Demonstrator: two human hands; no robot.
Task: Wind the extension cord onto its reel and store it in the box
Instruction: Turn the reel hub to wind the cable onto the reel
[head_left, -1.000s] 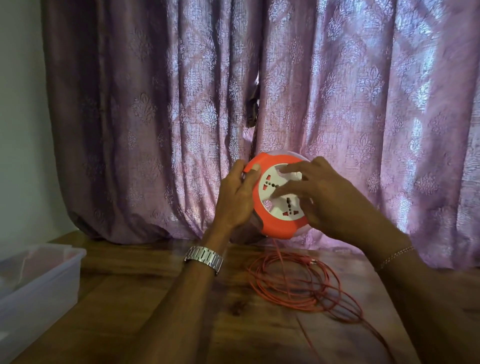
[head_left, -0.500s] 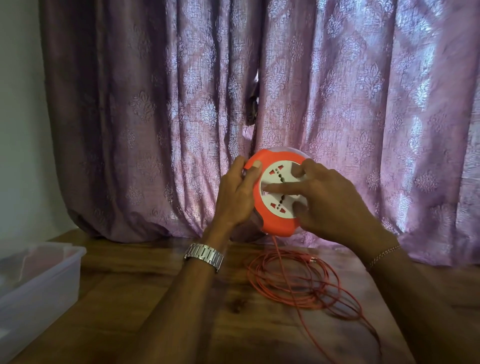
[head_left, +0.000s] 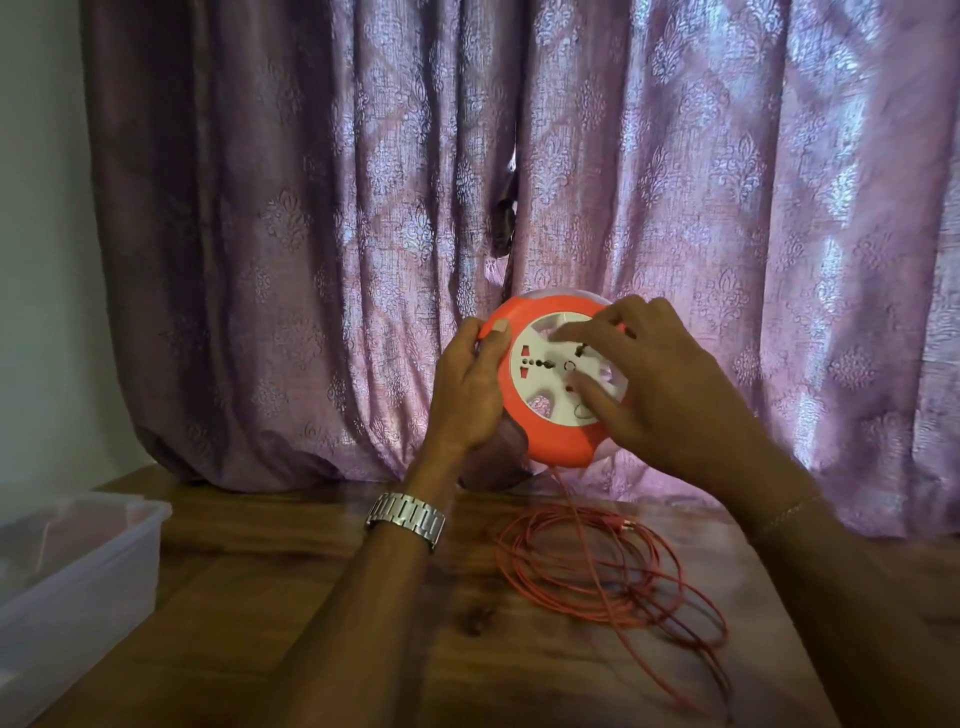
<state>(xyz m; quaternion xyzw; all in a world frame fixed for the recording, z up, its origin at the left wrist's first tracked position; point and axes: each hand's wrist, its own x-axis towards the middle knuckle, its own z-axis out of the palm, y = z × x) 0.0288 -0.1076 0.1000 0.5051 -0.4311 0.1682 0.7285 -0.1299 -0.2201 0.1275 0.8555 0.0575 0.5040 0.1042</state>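
Head view: a person's two bare hands work an orange cord reel (head_left: 550, 384) held up in front of a purple curtain (head_left: 675, 182), above a wooden table (head_left: 311, 597).
Left hand (head_left: 467, 389): clasped round the reel's left rim, thumb laid over the orange edge, fingers wrapped behind & out of sight. Steel watch (head_left: 406, 513) on that wrist.
Right hand (head_left: 660, 384): spread over the white socket face, fingertips (head_left: 569, 332) pressed on the upper part, thumb on the lower part near a cut-out. Not closed round anything; it rests flat on the face. Thin bracelet (head_left: 784, 514) on that wrist.
Reel: off the table, tilted w/ its face toward the camera, white disc w/ socket holes & red marks set inside an orange ring.
Extension cord (head_left: 613, 571): thin orange wire drops from the reel's lower edge, just below the right hand, to a loose coil on the table directly under the grip & a bit to its right. One strand trails on toward the near right edge.
Box (head_left: 78, 571): clear plastic tub, lid off, far left of the grip & well apart from the reel, sitting lower on the table's left end. Contents can't be made out.
Wall (head_left: 41, 234): pale, left of the curtain.
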